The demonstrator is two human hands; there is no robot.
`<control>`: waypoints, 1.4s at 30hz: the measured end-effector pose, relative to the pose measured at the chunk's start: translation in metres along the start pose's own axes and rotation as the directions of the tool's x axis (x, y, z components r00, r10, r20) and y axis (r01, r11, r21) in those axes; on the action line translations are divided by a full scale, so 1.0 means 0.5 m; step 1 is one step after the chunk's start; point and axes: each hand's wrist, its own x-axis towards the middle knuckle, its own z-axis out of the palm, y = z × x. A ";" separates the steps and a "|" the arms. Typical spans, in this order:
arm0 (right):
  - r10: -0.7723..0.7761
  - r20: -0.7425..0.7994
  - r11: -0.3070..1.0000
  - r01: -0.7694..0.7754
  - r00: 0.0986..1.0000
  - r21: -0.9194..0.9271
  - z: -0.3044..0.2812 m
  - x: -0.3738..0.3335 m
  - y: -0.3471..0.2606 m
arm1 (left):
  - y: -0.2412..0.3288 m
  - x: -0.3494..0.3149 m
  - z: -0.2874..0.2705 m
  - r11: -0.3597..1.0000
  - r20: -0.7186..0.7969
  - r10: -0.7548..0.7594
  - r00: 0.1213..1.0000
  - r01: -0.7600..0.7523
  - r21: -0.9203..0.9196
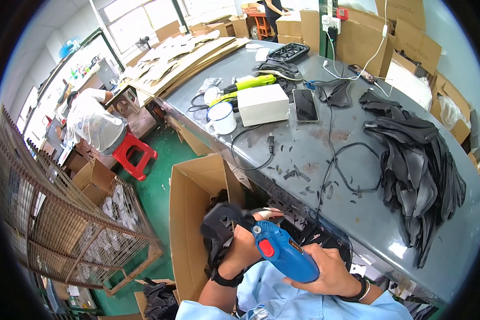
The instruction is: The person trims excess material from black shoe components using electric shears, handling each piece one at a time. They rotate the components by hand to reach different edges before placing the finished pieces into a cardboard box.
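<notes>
In my right hand (330, 271) is a blue cordless power tool (290, 256) with a red button, gripped round its body. Its front end reaches to my left hand (244, 246), where the tip is hard to make out. My left hand holds a soft black piece (218, 221), blurred, with some fingers hidden behind the tool. Below it stands an open cardboard box (189, 186) with dark pieces inside. On the grey table (357, 213) to the right lies a heap of similar black pieces (410, 160).
The table also carries a white box (264, 104), a white mug (221, 118), a phone (305, 105), a loose black cable (333, 154) and black scraps. At left are a rusty wire cage (80, 234), a red stool (133, 154) and a seated person (93, 120).
</notes>
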 end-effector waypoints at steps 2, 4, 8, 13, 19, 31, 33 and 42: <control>0.021 0.024 0.999 -0.022 1.000 0.034 -0.001 0.000 -0.006 | -0.006 -0.004 0.015 1.000 -0.009 -0.004 1.000 0.004 -0.017; 0.011 0.023 0.999 -0.011 1.000 0.032 -0.003 0.001 -0.009 | -0.050 -0.036 0.024 0.996 0.006 -0.076 0.997 0.076 -0.039; -0.039 -0.006 0.998 0.039 0.999 0.048 -0.007 0.007 -0.014 | -0.061 -0.043 0.014 0.971 0.135 -0.113 0.984 0.139 -0.196; -0.091 -0.102 0.991 0.079 0.991 -0.111 -0.011 0.014 -0.014 | -0.041 -0.055 0.005 0.914 0.254 -0.310 0.916 0.361 -0.188; 0.057 -0.147 0.998 -0.059 0.988 -0.010 0.014 0.022 0.010 | 0.069 -0.037 0.035 0.456 0.109 -0.132 0.985 0.157 -0.876; 0.037 -0.023 0.957 -0.042 0.999 -0.288 0.002 -0.005 0.029 | 0.034 0.018 -0.008 0.675 -0.641 -0.240 0.729 -0.349 -0.650; 0.056 -0.042 0.948 -0.066 0.998 -0.311 0.003 -0.010 0.037 | 0.045 0.011 -0.009 0.667 -0.623 -0.258 0.738 -0.331 -0.668; 0.026 0.000 0.961 -0.025 1.000 -0.277 0.002 -0.009 0.035 | 0.034 -0.015 -0.021 0.719 -0.458 -0.191 0.868 -0.194 -0.667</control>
